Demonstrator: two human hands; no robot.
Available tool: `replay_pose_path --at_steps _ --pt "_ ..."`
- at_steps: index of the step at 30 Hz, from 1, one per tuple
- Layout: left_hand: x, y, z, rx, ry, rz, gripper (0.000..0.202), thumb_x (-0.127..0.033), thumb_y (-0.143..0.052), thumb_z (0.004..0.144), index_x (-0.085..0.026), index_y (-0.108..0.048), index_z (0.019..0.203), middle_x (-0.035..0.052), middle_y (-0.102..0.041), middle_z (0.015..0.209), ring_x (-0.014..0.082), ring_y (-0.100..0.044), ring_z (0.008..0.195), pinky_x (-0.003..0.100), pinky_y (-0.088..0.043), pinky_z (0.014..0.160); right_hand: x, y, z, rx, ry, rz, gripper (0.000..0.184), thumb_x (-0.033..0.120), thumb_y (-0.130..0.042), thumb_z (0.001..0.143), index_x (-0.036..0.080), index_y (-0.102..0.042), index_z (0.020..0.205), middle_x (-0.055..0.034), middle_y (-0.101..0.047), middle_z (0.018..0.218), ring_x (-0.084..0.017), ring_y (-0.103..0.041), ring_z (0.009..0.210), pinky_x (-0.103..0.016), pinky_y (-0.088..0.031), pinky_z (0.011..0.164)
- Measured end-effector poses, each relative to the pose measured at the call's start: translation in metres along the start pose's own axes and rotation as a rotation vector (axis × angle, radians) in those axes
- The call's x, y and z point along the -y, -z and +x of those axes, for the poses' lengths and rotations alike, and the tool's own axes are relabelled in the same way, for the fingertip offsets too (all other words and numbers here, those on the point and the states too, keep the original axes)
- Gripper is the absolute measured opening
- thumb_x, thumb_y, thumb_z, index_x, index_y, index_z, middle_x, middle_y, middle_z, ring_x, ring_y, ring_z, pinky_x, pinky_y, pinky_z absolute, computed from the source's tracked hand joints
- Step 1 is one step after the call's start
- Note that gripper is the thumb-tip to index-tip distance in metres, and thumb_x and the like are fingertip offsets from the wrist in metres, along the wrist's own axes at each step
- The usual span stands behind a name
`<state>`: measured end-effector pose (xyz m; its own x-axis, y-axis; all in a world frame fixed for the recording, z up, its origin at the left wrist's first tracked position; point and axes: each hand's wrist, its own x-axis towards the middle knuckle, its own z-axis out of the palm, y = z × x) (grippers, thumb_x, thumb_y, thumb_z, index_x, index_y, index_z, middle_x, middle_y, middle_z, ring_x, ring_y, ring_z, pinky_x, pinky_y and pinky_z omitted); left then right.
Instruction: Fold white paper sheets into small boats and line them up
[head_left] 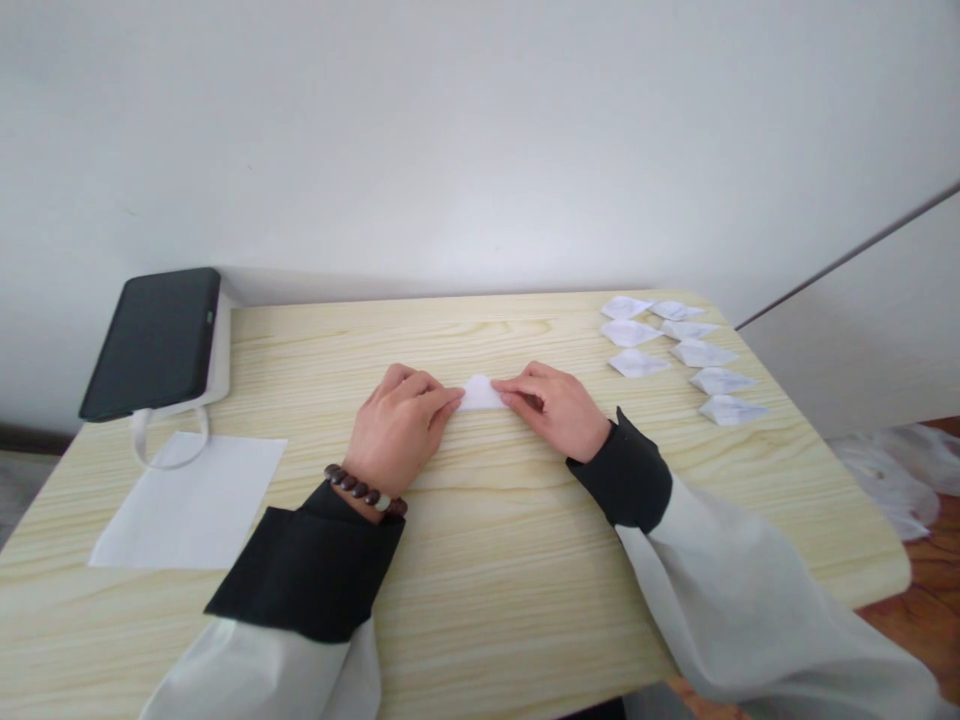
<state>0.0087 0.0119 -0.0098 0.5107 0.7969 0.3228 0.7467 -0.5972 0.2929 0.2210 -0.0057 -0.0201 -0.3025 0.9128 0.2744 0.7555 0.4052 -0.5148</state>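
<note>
A small folded piece of white paper lies at the middle of the wooden table, its two ends covered by my fingers. My left hand pinches its left end between thumb and forefinger. On the opposite end, my right hand has its thumb and fingertips closed. Several folded white paper shapes, pointed at the ends, lie in two columns to the right of my right hand. To my left rests a flat white sheet of paper.
A black power bank sits on a white box at the table's left back, with a looped white cable over the sheet. The wooden table meets a white wall. Clear plastic bags lie beyond its right edge.
</note>
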Motion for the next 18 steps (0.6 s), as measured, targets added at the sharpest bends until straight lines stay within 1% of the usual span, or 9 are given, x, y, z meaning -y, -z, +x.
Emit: replay_pose_path --at_steps 5,8,11,13,15,16,18 --pt "-0.0022 -0.0002 -0.0004 0.001 0.035 0.023 0.025 -0.031 -0.050 0.088 -0.022 -0.072 0.094 0.0069 -0.067 0.086 0.0271 -0.048 0.096 0.038 -0.047 0.077 -0.0001 -0.0012 -0.0002 -0.005 -0.005 0.008 0.024 0.023 -0.051 0.089 0.018 -0.069 0.104 -0.0034 -0.055 0.078 -0.013 -0.053 0.068 -0.027 -0.045 0.067" --pt "0.0016 -0.0016 0.0004 -0.003 0.079 -0.038 0.022 -0.031 -0.053 0.087 -0.024 -0.072 0.095 0.0070 -0.063 0.090 0.0266 -0.046 0.098 0.040 -0.044 0.083 -0.0005 -0.0022 -0.0010 -0.019 -0.009 0.028 0.022 0.022 -0.051 0.089 0.019 -0.068 0.102 -0.0043 -0.053 0.086 -0.013 -0.053 0.070 -0.028 -0.046 0.069" --pt "0.0048 -0.0013 0.0024 0.041 0.161 -0.118 0.018 -0.032 -0.057 0.084 -0.028 -0.071 0.095 0.0050 -0.060 0.095 0.0259 -0.046 0.098 0.046 -0.038 0.089 -0.0005 -0.0037 -0.0030 -0.032 0.021 0.025 0.024 0.020 -0.049 0.089 0.020 -0.066 0.106 -0.0056 -0.050 0.095 -0.012 -0.051 0.070 -0.030 -0.047 0.073" --pt "0.0045 0.0001 0.0040 0.075 0.226 -0.143 0.018 -0.034 -0.058 0.083 -0.031 -0.070 0.096 0.0045 -0.059 0.099 0.0276 -0.045 0.100 0.048 -0.036 0.088 0.0003 -0.0047 -0.0045 -0.019 0.086 0.002 0.030 0.016 -0.044 0.090 0.025 -0.065 0.109 -0.0047 -0.047 0.100 -0.010 -0.047 0.066 -0.030 -0.045 0.073" --pt "0.0028 0.0017 0.0052 0.099 0.277 -0.147 0.018 -0.035 -0.057 0.083 -0.033 -0.069 0.096 0.0047 -0.058 0.103 0.0298 -0.043 0.104 0.049 -0.035 0.086 0.0021 -0.0056 -0.0052 0.017 0.152 -0.024 0.035 0.014 -0.041 0.091 0.032 -0.066 0.107 -0.0025 -0.046 0.101 -0.010 -0.046 0.066 -0.028 -0.043 0.072" --pt "0.0019 0.0023 0.0056 0.111 0.293 -0.148 0.018 -0.035 -0.057 0.083 -0.033 -0.069 0.096 0.0048 -0.058 0.104 0.0305 -0.043 0.105 0.050 -0.035 0.086 0.0035 -0.0060 -0.0052 0.034 0.165 -0.031 0.034 0.015 -0.042 0.091 0.034 -0.067 0.104 -0.0017 -0.047 0.099 -0.010 -0.046 0.067 -0.028 -0.042 0.072" --pt "0.0005 0.0030 0.0060 0.122 0.307 -0.147 0.018 -0.035 -0.057 0.083 -0.034 -0.069 0.097 0.0050 -0.057 0.105 0.0312 -0.043 0.105 0.051 -0.034 0.086 0.0063 -0.0063 -0.0045 0.045 0.146 -0.035 0.027 0.022 -0.046 0.091 0.034 -0.068 0.101 -0.0013 -0.049 0.093 -0.013 -0.047 0.072 -0.029 -0.041 0.073"
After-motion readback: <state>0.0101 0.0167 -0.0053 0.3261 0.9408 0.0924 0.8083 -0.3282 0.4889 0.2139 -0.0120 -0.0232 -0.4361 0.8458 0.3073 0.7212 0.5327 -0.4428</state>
